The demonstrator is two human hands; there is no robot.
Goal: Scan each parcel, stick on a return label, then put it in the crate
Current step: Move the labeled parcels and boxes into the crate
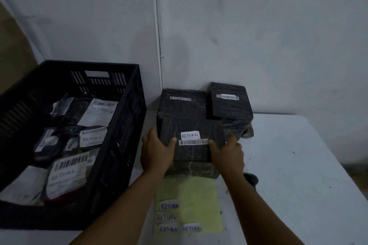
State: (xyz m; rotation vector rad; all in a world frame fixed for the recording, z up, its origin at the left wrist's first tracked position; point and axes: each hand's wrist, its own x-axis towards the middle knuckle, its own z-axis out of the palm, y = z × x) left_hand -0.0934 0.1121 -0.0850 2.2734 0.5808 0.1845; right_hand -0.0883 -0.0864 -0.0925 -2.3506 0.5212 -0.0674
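A black wrapped parcel point(192, 152) with a barcode strip and a white RETURN label point(190, 135) lies in front of me on the white table point(298, 165). My left hand point(155, 153) grips its left side, thumb on top. My right hand point(229, 155) grips its right side. Behind it stand two more black parcels, one at the left point(181, 105) and one at the right point(229, 103), each with a barcode only. The black crate point(123, 125) at the left holds several labelled parcels.
A yellow-green backing sheet point(199, 205) with several RETURN stickers lies near the table's front edge. A dark round object point(252, 180), partly hidden by my right forearm, sits to the right. The grey wall stands close behind the parcels.
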